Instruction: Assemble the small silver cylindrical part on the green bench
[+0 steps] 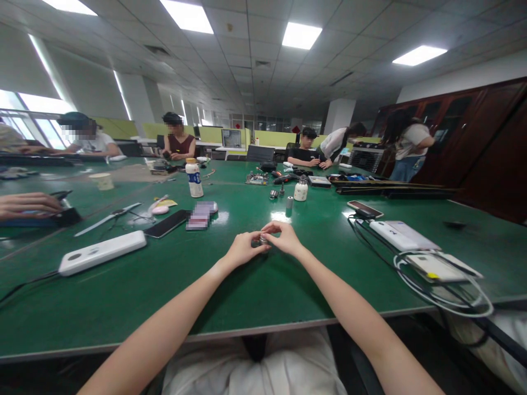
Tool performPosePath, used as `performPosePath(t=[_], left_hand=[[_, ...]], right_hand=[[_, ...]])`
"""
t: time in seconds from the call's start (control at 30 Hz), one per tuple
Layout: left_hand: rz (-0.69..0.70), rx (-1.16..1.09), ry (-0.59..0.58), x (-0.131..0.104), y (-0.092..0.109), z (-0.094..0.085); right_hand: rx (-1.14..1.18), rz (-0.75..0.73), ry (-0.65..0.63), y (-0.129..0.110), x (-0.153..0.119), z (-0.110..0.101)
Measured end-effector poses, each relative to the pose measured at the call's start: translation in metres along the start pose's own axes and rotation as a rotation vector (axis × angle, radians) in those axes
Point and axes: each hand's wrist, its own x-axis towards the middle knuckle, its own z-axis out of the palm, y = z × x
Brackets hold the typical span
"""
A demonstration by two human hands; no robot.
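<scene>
While the left hand [242, 248] steadies, it seems, a small metallic cylinder [263, 240] between its fingers [251, 236], the right hand [287, 237] pinches the top.

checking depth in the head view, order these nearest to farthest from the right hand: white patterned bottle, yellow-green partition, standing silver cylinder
From the right hand:
1. Silver cylinder, just beyond it
2. White patterned bottle, behind the cylinder, slightly right
3. Yellow-green partition, far across the room
</scene>
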Motion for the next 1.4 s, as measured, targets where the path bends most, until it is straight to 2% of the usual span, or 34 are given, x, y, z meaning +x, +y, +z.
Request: performPosePath(t=[0.33,0.7,1.17,1.4], left_hand=[[-0.024,-0.002,0.008,-0.0005,0.0011,-0.0006],[-0.025,-0.015,0.027,-0.001,0.0026,-0.0001],[-0.016,-0.015,0.01,0.0009,-0.004,0.0029],[-0.018,-0.013,0.016,-0.0002,-0.0035,0.0002]], right_hand=[[-0.032,0.014,-0.018,-0.0022,-0.001,-0.0018],[-0.053,0.05,0.076,0.0025,-0.0025,0.0054],[-0.047,0.045,0.034,-0.0031,-0.0031,0.0064],[0.053,0.046,0.003,-0.0046,-0.0027,0.0029]])
